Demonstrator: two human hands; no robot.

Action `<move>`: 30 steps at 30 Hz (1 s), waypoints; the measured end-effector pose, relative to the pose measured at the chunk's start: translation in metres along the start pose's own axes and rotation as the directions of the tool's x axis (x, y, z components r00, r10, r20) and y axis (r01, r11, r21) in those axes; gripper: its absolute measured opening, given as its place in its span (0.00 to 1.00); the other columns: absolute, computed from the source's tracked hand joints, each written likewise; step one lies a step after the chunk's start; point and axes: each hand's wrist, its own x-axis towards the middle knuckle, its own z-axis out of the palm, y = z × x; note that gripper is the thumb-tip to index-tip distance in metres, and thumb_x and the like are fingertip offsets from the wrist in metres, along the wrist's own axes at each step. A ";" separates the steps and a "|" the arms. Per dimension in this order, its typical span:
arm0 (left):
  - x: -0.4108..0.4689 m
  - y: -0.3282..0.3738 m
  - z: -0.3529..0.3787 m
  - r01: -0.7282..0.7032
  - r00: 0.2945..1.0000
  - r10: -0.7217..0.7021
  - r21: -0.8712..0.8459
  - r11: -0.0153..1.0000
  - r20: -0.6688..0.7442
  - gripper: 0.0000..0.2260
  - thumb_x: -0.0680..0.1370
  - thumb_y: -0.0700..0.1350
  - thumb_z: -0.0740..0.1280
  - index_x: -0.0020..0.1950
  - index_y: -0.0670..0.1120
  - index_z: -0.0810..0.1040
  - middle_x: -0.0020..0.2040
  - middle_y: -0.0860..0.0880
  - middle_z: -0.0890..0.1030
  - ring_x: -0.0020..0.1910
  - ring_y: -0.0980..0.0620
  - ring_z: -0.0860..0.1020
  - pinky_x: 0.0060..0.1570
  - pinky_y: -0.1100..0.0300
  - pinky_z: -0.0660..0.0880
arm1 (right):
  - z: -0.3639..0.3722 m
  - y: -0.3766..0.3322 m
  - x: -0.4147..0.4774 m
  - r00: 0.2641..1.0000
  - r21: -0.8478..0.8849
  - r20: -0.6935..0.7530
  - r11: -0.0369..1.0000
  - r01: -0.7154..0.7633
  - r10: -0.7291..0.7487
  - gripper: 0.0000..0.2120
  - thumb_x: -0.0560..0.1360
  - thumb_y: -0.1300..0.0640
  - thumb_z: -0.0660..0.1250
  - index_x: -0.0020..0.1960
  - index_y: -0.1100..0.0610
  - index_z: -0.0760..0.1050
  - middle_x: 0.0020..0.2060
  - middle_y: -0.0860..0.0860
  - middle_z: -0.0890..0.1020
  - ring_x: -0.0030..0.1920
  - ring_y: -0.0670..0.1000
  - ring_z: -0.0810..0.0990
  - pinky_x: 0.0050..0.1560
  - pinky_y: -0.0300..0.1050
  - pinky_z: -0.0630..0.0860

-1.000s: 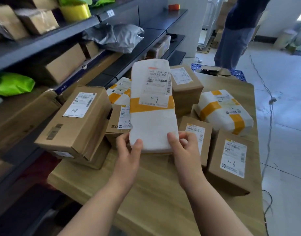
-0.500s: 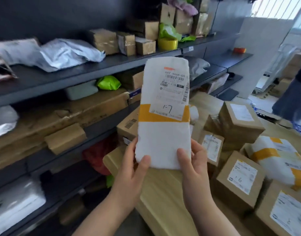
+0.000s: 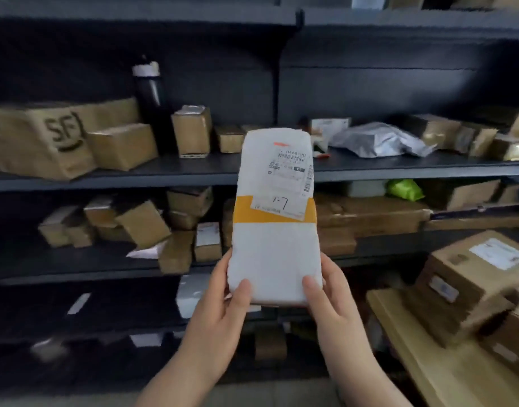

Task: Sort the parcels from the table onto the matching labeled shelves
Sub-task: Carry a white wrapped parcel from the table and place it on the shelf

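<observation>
The white parcel (image 3: 274, 218) covers the shelving (image 3: 135, 174) and boxes behind it at the centre. Its printed label (image 3: 290, 163) is too blurred to read; only the handwritten "1-7" shows. Both forearms run off the frame at 6 o'clock. The wooden table (image 3: 446, 374) and its brown boxes (image 3: 469, 277) are cut off at 4 o'clock. Small white tags (image 3: 79, 302) on the dark lower shelves at 8 o'clock are smeared and unreadable. The top shelf's contents at 1 o'clock are cropped.
</observation>
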 end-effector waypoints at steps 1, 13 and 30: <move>-0.009 0.000 -0.024 0.007 0.999 -0.006 0.018 1.000 -0.041 0.21 0.74 0.57 0.58 0.67 0.64 0.62 0.59 0.70 0.73 0.54 0.78 0.70 0.45 0.82 0.66 | 0.023 0.000 -0.004 0.998 0.001 0.066 1.000 -0.009 0.009 0.20 0.73 0.43 0.67 0.64 0.41 0.69 0.58 0.38 0.78 0.58 0.37 0.76 0.61 0.45 0.74; -0.144 -0.023 -0.238 0.167 0.672 -0.090 0.031 0.986 -0.735 0.22 0.74 0.67 0.56 0.68 0.67 0.62 0.60 0.75 0.71 0.60 0.77 0.67 0.59 0.74 0.66 | 0.278 0.000 -0.069 0.611 -0.036 0.790 0.998 -0.048 0.058 0.30 0.65 0.35 0.59 0.67 0.34 0.63 0.60 0.28 0.72 0.57 0.25 0.69 0.58 0.33 0.70; -0.149 -0.051 -0.372 0.435 0.298 -0.142 0.001 0.900 -0.944 0.26 0.76 0.59 0.56 0.74 0.64 0.55 0.58 0.76 0.68 0.53 0.84 0.65 0.45 0.84 0.63 | 0.491 0.036 -0.053 0.204 -0.126 0.968 0.986 -0.111 0.146 0.13 0.78 0.50 0.60 0.63 0.44 0.67 0.54 0.37 0.76 0.52 0.34 0.76 0.49 0.34 0.74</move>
